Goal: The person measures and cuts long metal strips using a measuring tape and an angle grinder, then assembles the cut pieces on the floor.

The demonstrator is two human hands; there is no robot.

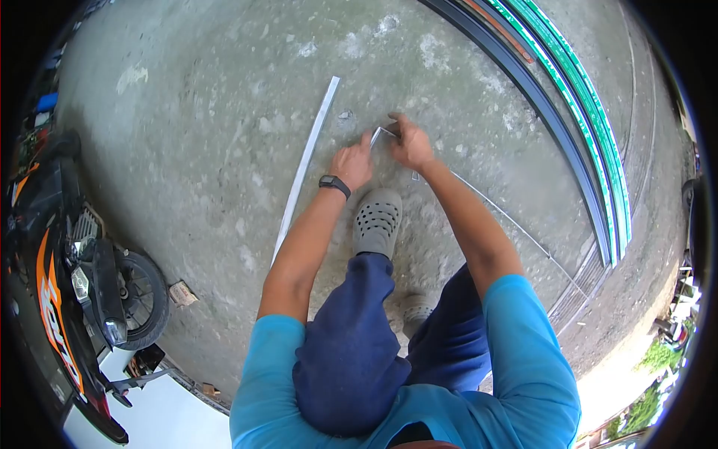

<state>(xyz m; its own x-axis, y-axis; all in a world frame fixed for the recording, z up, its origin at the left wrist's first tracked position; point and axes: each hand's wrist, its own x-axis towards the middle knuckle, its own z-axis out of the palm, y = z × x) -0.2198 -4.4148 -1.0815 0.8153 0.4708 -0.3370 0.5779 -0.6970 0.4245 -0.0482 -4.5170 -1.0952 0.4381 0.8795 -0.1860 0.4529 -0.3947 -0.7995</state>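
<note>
My left hand (351,164), with a dark watch on its wrist, is closed with its forefinger reaching along a thin bent metal strip (377,135). The strip makes a sharp corner between my two hands, low over the concrete. On its other side my right hand (410,144) is closed around the strip's end, the fingertips partly hidden. A small piece of metal (415,176) shows just below my right hand. Left of my hands, a long flat silvery bar (310,153) lies on the ground. A grey clog (378,221) is just below my hands.
Long dark and green-wrapped metal profiles (576,97) lie in a bundle at the right. A thin rod (508,217) runs along the floor from near my right forearm toward a floor grate (587,284). A black and orange motorcycle (56,292) stands at the left.
</note>
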